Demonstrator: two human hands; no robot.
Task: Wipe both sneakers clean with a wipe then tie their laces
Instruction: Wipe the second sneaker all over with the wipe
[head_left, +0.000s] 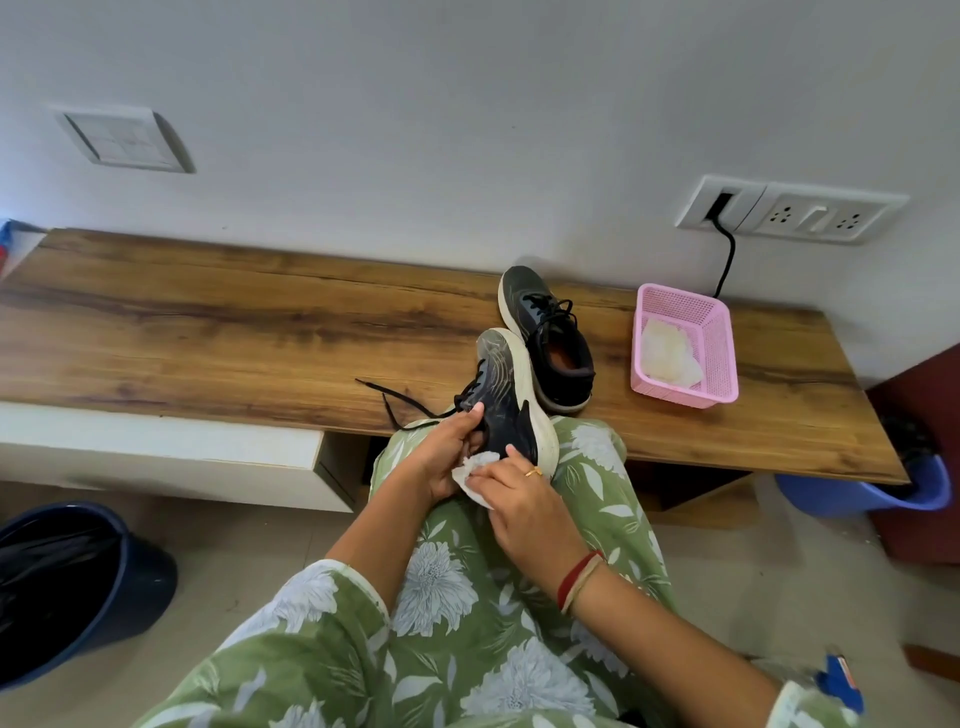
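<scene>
Your sneaker (506, 395) rests tipped on its side on your knee at the near edge of the bench (208, 322). Its long axis runs near to far: the heel is close to you and the toe points away toward the wall. The pale sole faces right and the dark upper faces left. Your left hand (447, 452) grips it at the collar, fingers curled round the opening and thumb laid on the upper, so the shoe is steadied from the left. Your right hand (524, 499) has its fingers bent round the wipe (475, 466), pinching it against the heel end just beside your left hand. Nearly all of the shoe's length lies on the far side of those fingers, so the stroke probably has to run away from you, along the upper toward the toe, and the right hand is the one placed to make it. The loose laces (395, 402) trail left across the bench, untied. The second sneaker (545, 332) stands upright just beyond, toe far, with the pink basket (722, 364) to its right.
</scene>
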